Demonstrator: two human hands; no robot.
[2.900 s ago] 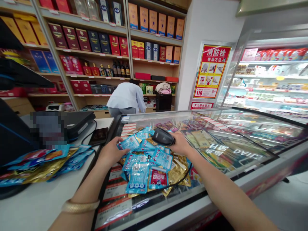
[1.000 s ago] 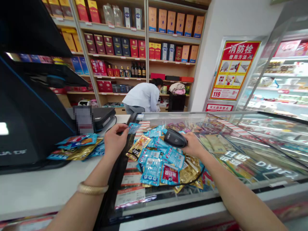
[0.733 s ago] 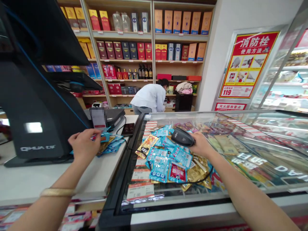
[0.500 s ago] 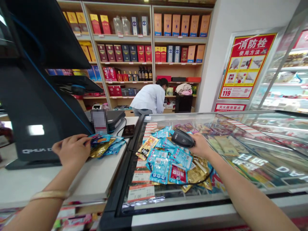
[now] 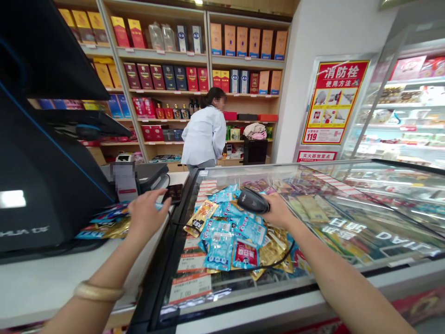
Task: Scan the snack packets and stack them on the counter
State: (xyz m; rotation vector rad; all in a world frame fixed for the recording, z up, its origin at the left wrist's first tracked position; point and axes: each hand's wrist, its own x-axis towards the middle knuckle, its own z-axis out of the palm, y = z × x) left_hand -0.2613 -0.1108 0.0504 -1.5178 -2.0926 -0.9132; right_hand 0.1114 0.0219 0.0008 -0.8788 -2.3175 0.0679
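Shop interior. Wooden shelves [image 5: 194,60] along the back wall carry boxed goods and a few bottles. A red poster [image 5: 334,103] hangs on the white wall at 1 o'clock, with an open chiller [image 5: 406,106] at 2 o'clock. A person in a white coat [image 5: 204,134] stands at 12 o'clock, before the shelves.

Near field: white surface [image 5: 45,283] at 8 o'clock, carrying a black register terminal [image 5: 38,185]. Beside it, on the right, a freezer with a glass lid [image 5: 347,218] spans from 6 to 3 o'clock.

Right hand [image 5: 278,211]: closed around a black barcode scanner [image 5: 253,200], held just above the lid; its cable [image 5: 274,262] loops toward 6 o'clock. Directly below and at 7 o'clock from the scanner lies a heap of snack packets [image 5: 229,234] on the glass, mostly blue, some gold, one red-labelled. One gold packet [image 5: 200,218] sits at the heap's left edge.

Left hand [image 5: 148,215]: fingers loosely curled, palm down, over the edge of the surface. Cannot tell whether it pinches anything. A gold bangle [image 5: 98,292] is on that wrist. At 9 o'clock from the left hand, a second pile of packets [image 5: 106,222] lies on the surface against the terminal base, blue and gold. A small dark device [image 5: 173,193] lies at 1 o'clock from the left hand.
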